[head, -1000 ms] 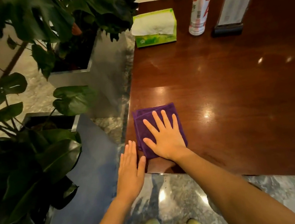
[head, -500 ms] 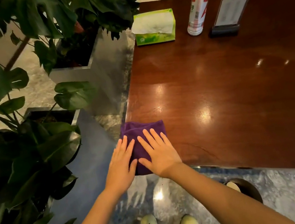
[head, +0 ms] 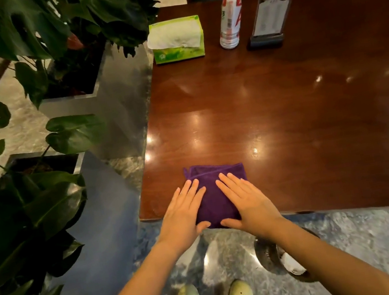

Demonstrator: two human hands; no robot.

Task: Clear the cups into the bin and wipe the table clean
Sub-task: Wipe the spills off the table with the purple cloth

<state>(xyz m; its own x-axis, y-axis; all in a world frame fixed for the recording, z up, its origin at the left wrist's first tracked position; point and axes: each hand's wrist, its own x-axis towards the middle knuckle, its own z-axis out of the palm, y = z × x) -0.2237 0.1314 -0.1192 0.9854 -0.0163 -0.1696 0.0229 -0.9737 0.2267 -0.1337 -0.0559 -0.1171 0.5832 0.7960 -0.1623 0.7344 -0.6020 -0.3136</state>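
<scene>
Purple cloth [head: 216,195] now farther onto table [head: 284,105]; both hands flat.

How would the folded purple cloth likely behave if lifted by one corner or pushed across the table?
The purple cloth looks soft and layered, so it would probably droop and unfold when lifted. Pressed flat under the left hand and right hand, it should slide easily on the glossy table, though its loose far edge may bunch.
</scene>
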